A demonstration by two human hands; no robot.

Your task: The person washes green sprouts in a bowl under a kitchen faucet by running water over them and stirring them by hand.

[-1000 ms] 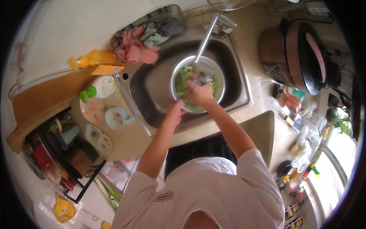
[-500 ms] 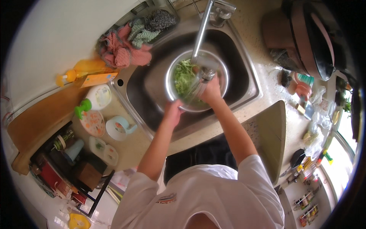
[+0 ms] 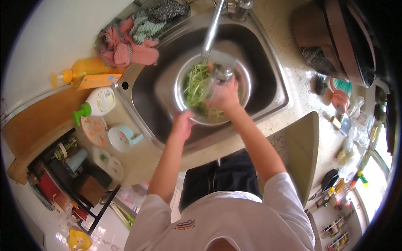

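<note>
Since the earlier frames, the steel bowl (image 3: 212, 90) has been carried up toward the top centre of the frame, and the sink (image 3: 268, 62) now fills more of the upper middle; much of that shift is judged to come from the head being lowered. The right hand (image 3: 224, 95) has been kept inside the bowl, under the faucet (image 3: 217, 37), so the rinsing is judged to be under way.

The greens (image 3: 197, 85) lie in the left half of the bowl, just left of and partly beneath the right fingers, which are loosely curled among them; whether any strands are gripped cannot be told through the blur. The left hand (image 3: 183, 124) is set at the bowl's lower-left rim, fingers bent over the edge, holding it. Cloths (image 3: 130, 42) are heaped at upper left, soap bottles (image 3: 90, 75) beside them.
</note>
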